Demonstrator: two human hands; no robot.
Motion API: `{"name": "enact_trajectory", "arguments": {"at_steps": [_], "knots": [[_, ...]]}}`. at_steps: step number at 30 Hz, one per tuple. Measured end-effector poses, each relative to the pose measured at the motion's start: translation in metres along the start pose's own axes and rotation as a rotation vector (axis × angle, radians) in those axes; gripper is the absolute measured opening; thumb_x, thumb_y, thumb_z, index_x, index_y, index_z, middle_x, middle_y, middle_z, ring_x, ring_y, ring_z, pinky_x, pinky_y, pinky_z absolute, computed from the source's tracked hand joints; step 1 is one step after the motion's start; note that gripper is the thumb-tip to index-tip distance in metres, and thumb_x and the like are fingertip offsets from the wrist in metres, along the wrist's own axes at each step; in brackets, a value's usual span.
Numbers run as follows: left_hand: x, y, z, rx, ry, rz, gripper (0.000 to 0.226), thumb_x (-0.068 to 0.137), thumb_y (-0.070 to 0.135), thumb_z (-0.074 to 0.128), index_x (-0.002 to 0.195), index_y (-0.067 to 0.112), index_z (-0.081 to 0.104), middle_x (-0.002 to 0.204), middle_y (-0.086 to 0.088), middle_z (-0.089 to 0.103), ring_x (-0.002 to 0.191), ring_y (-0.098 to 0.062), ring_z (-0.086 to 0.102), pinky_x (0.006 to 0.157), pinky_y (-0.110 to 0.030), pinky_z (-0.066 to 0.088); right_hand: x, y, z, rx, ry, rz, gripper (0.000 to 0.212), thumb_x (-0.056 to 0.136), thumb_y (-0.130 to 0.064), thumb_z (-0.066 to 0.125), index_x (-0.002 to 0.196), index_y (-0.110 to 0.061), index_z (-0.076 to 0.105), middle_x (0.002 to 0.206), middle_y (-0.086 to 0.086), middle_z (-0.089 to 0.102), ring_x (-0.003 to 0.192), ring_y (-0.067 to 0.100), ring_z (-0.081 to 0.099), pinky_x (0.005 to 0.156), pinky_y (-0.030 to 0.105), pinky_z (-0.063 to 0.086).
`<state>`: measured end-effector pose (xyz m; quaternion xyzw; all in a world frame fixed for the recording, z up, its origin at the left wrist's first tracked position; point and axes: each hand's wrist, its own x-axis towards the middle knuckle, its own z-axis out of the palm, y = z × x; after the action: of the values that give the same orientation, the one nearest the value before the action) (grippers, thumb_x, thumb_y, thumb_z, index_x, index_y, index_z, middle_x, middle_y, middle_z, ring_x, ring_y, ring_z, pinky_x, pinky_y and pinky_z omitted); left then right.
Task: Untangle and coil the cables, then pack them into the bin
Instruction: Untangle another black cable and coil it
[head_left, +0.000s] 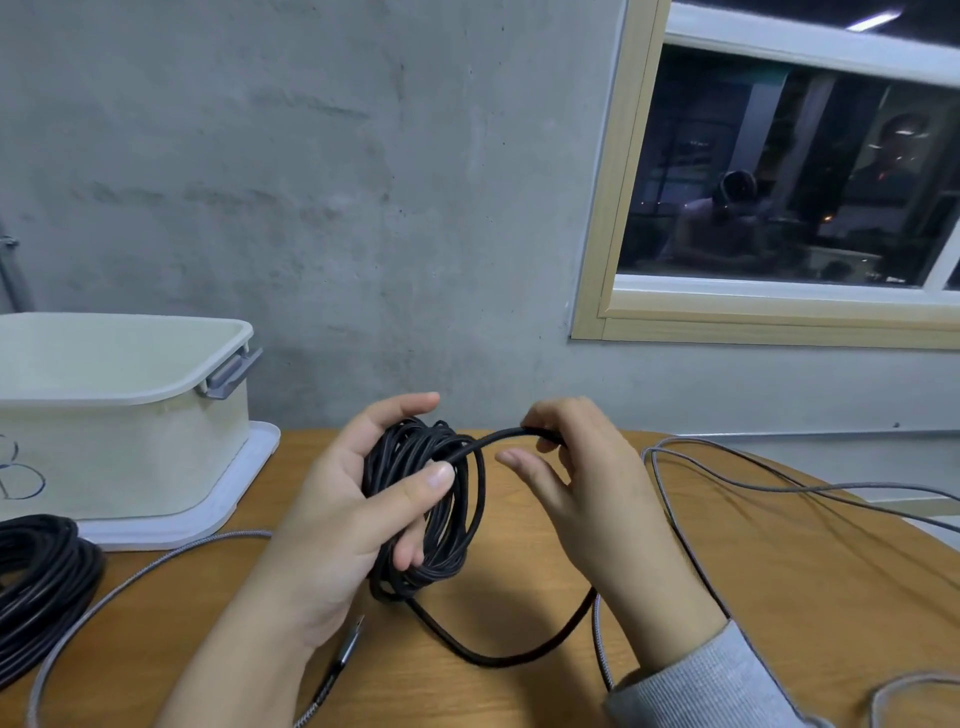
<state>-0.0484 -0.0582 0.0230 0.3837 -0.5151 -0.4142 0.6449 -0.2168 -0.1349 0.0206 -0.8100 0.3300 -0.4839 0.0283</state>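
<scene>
My left hand (358, 499) grips a coil of black cable (457, 519) above the wooden table (519, 691), thumb pressed over the loops. My right hand (587, 483) pinches the free strand of the same black cable just right of the coil; the strand arcs from the coil to its fingers, and a slack length hangs down and loops over the table. A grey braided cable (753, 483) lies loose across the table, its plug (347, 649) below my left wrist. The white bin (119, 410) stands open at the left, on its lid.
A second coil of black cable (41, 577) lies at the table's left edge, in front of the bin. A concrete wall stands close behind the table, with a window at the upper right. More grey cable curls at the lower right corner.
</scene>
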Motion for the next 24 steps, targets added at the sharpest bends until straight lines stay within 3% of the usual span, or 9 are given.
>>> {"name": "enact_trajectory", "arguments": {"at_steps": [3, 6, 11, 16, 18, 19, 21, 24], "knots": [[-0.001, -0.002, 0.004, -0.002, -0.040, -0.026, 0.050, 0.057, 0.036, 0.074, 0.106, 0.037, 0.066, 0.042, 0.000, 0.039, 0.034, -0.013, 0.036, 0.045, -0.025, 0.042, 0.000, -0.001, -0.005, 0.010, 0.045, -0.044, 0.025, 0.086, -0.052, 0.050, 0.091, -0.027, 0.054, 0.076, -0.012, 0.056, 0.070, 0.005, 0.050, 0.054, 0.022, 0.045], [0.000, -0.007, 0.009, 0.052, -0.025, -0.015, 0.048, 0.060, 0.039, 0.073, 0.107, 0.039, 0.065, 0.048, -0.005, 0.041, 0.035, -0.013, 0.037, 0.047, -0.027, 0.042, 0.000, -0.005, -0.009, 0.023, 0.105, -0.082, 0.028, 0.088, -0.046, 0.053, 0.084, -0.020, 0.062, 0.068, -0.012, 0.057, 0.060, 0.005, 0.046, 0.052, 0.023, 0.041], [-0.001, -0.010, 0.016, 0.138, -0.096, -0.032, 0.050, 0.066, 0.044, 0.069, 0.115, 0.045, 0.059, 0.048, -0.006, 0.040, 0.038, -0.012, 0.039, 0.051, -0.031, 0.043, 0.000, -0.009, -0.004, 0.037, 0.148, 0.019, 0.027, 0.087, -0.048, 0.051, 0.081, -0.024, 0.061, 0.056, -0.006, 0.054, 0.051, 0.011, 0.047, 0.048, 0.029, 0.040], [-0.006, 0.000, 0.019, 0.020, -0.319, -0.063, 0.054, 0.074, 0.038, 0.066, 0.126, 0.048, 0.053, 0.063, -0.016, 0.043, 0.039, -0.011, 0.042, 0.051, -0.028, 0.046, 0.002, -0.004, -0.005, 0.055, 0.074, 0.153, 0.032, 0.086, -0.056, 0.041, 0.093, -0.032, 0.061, 0.069, -0.007, 0.063, 0.064, 0.011, 0.058, 0.057, 0.037, 0.048], [-0.007, 0.004, 0.020, -0.093, -0.342, -0.066, 0.051, 0.075, 0.034, 0.065, 0.124, 0.043, 0.057, 0.068, -0.007, 0.049, 0.037, -0.009, 0.041, 0.048, -0.025, 0.046, 0.002, -0.003, -0.004, 0.072, 0.023, 0.172, 0.027, 0.089, -0.049, 0.043, 0.105, -0.038, 0.061, 0.083, -0.008, 0.068, 0.077, 0.013, 0.062, 0.067, 0.037, 0.050], [-0.006, 0.005, 0.019, -0.147, -0.330, -0.061, 0.050, 0.074, 0.032, 0.065, 0.123, 0.040, 0.059, 0.068, -0.003, 0.050, 0.036, -0.009, 0.040, 0.046, -0.025, 0.045, 0.002, -0.001, -0.004, 0.084, 0.000, 0.182, 0.024, 0.092, -0.041, 0.046, 0.109, -0.043, 0.062, 0.088, -0.006, 0.068, 0.082, 0.013, 0.062, 0.072, 0.036, 0.050], [-0.005, 0.008, 0.016, -0.258, -0.293, -0.031, 0.052, 0.072, 0.028, 0.071, 0.122, 0.033, 0.062, 0.067, -0.003, 0.051, 0.034, -0.009, 0.039, 0.044, -0.025, 0.045, 0.002, 0.002, -0.005, 0.124, -0.055, 0.212, 0.038, 0.097, -0.022, 0.048, 0.116, -0.053, 0.057, 0.093, -0.008, 0.067, 0.088, 0.004, 0.060, 0.078, 0.024, 0.048], [-0.005, 0.015, 0.018, -0.391, -0.169, 0.032, 0.044, 0.072, 0.022, 0.073, 0.115, 0.026, 0.066, 0.064, -0.004, 0.050, 0.032, -0.008, 0.037, 0.041, -0.024, 0.044, 0.002, 0.002, -0.009, 0.146, -0.153, 0.247, 0.059, 0.097, -0.006, 0.043, 0.119, -0.061, 0.038, 0.076, -0.026, 0.052, 0.078, -0.015, 0.051, 0.074, 0.007, 0.039]]}}
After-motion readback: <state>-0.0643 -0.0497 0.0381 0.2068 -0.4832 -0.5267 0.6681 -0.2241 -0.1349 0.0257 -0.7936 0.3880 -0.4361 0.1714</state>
